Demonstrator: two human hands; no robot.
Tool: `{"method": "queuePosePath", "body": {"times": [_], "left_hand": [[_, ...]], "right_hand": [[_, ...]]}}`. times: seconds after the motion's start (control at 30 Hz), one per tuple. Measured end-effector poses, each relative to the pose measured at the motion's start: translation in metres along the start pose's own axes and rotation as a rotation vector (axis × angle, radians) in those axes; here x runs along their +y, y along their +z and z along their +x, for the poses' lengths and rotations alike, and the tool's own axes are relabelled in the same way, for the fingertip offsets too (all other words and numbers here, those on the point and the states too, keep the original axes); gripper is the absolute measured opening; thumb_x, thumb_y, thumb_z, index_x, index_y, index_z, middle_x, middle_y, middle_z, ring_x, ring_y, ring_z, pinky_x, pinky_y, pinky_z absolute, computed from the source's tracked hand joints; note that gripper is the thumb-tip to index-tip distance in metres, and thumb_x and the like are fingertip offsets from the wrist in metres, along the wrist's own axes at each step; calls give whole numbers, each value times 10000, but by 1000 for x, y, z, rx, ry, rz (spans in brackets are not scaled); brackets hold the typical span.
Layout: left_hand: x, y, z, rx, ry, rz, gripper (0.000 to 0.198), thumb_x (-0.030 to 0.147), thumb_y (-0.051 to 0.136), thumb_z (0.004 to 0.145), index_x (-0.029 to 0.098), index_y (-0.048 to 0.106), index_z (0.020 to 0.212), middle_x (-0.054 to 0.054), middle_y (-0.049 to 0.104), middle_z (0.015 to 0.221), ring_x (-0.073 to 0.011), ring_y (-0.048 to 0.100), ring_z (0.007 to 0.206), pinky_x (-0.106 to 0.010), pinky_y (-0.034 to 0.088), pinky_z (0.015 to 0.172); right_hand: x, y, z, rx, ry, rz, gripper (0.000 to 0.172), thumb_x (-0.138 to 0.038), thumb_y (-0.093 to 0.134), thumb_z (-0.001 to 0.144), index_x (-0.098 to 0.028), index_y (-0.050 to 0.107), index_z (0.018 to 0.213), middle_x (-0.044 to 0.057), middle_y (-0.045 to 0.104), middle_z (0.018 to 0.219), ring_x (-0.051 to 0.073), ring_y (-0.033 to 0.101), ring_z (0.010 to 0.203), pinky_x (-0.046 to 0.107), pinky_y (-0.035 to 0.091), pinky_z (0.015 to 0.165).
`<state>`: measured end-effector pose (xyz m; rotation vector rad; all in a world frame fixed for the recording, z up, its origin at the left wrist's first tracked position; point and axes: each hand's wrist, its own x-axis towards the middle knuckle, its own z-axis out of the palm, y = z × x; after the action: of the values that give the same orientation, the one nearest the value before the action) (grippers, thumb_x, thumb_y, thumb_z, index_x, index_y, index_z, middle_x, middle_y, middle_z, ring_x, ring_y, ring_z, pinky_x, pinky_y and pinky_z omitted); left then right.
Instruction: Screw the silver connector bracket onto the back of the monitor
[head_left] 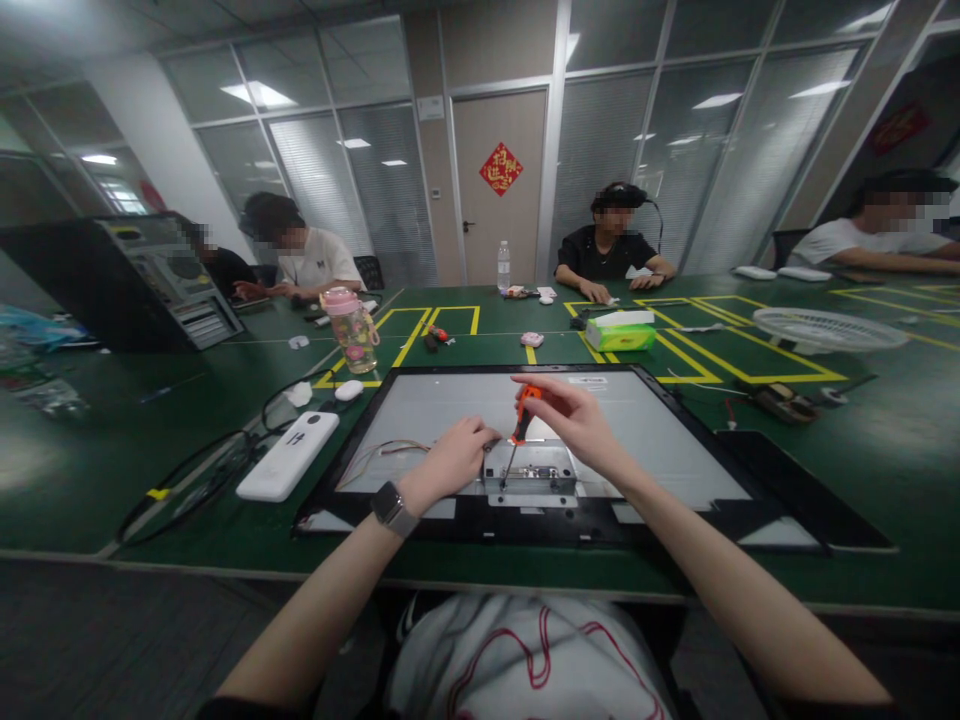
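In front of me a flat display panel (660, 430) with a black frame lies face down on the green table. A metal box with port sockets (544, 478) sits at the middle of its near side. My right hand (574, 415) is closed round the orange and black handle of a screwdriver (523, 415), whose tip points down at the box's left port edge. My left hand (461, 452) rests at the box's upper left corner, fingers bent together; whatever they grip, if anything, is hidden. Thin wires (390, 447) run across the panel to the left of that hand.
Left of the panel lie a white power bank (289, 457), a black cable (187, 480) and a pink-lidded bottle (349, 335). A green tissue pack (621, 332) stands behind it. A black slab (802, 485) lies to the right, a white fan grille (829, 328) beyond. Several people sit across the table.
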<state>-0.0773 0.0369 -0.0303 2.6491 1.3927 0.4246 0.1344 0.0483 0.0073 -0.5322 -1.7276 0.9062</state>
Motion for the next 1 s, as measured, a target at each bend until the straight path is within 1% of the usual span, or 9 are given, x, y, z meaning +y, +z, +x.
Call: {"method": "queuePosePath", "body": {"times": [0.07, 0.2, 0.27, 0.37, 0.47, 0.67, 0.73, 0.83, 1.0], "left_hand": [[0, 0, 0, -1, 1, 0, 387, 38, 372, 868, 168, 619, 1136, -88, 567, 1036, -211, 524, 1024, -341, 447, 950], [-2, 1, 1, -2, 2, -1, 374, 42, 374, 873, 171, 622, 1121, -84, 564, 1039, -205, 523, 1016, -335, 443, 950], [-2, 1, 1, -5, 1, -1, 373, 42, 377, 872, 172, 620, 1123, -82, 566, 1039, -205, 521, 1013, -337, 440, 951], [-2, 0, 1, -8, -1, -3, 379, 42, 377, 873, 174, 616, 1136, -79, 571, 1033, -206, 519, 1007, -341, 439, 947], [-1, 0, 0, -6, 1, -5, 373, 54, 377, 882, 175, 618, 1139, -78, 568, 1020, -206, 519, 1001, -334, 439, 937], [-1, 0, 1, -6, 3, -8, 383, 44, 373, 875, 161, 616, 1147, -85, 566, 1019, -209, 522, 991, -340, 445, 929], [-1, 0, 1, -6, 2, -8, 385, 39, 373, 869, 157, 621, 1138, -89, 568, 1024, -212, 521, 998, -342, 445, 928], [0, 0, 1, -6, 0, -7, 382, 33, 369, 863, 155, 631, 1113, -90, 571, 1013, -213, 522, 992, -341, 447, 922], [0, 0, 0, 1, 4, -7, 354, 42, 378, 865, 157, 633, 1081, -93, 568, 1033, -213, 518, 1004, -341, 444, 929]], "right_hand": [[-1, 0, 0, 7, -25, -79, 334, -363, 651, 886, -267, 680, 1204, 40, 666, 971, 192, 627, 895, 386, 491, 896], [-3, 1, 0, -99, -17, 38, 384, -365, 494, 977, -270, 572, 1341, 55, 652, 1053, 196, 636, 981, 404, 480, 925], [-3, 3, -1, -61, -17, 64, 329, -358, 580, 933, -265, 642, 1243, 45, 657, 1006, 183, 639, 911, 369, 503, 858], [-2, 4, 0, 28, -36, 67, 189, -326, 753, 796, -252, 734, 969, 19, 633, 913, 153, 598, 791, 300, 505, 724], [0, 2, 1, 0, -7, 145, 138, -356, 762, 782, -243, 741, 859, 13, 600, 880, 145, 573, 753, 277, 494, 656], [-3, 1, 1, -117, 126, 369, 273, -445, 642, 889, -270, 711, 1087, 24, 663, 891, 175, 631, 860, 342, 493, 822], [-3, 2, 1, -110, 127, 403, 252, -453, 658, 876, -269, 723, 1035, 29, 675, 943, 182, 629, 915, 353, 478, 876], [-3, 2, 1, -92, 109, 381, 202, -441, 716, 830, -264, 743, 923, 17, 662, 956, 167, 622, 883, 338, 475, 883], [-6, 3, 1, -143, 159, 460, 232, -445, 677, 866, -285, 719, 1028, 17, 676, 904, 171, 636, 866, 342, 490, 847]]}}
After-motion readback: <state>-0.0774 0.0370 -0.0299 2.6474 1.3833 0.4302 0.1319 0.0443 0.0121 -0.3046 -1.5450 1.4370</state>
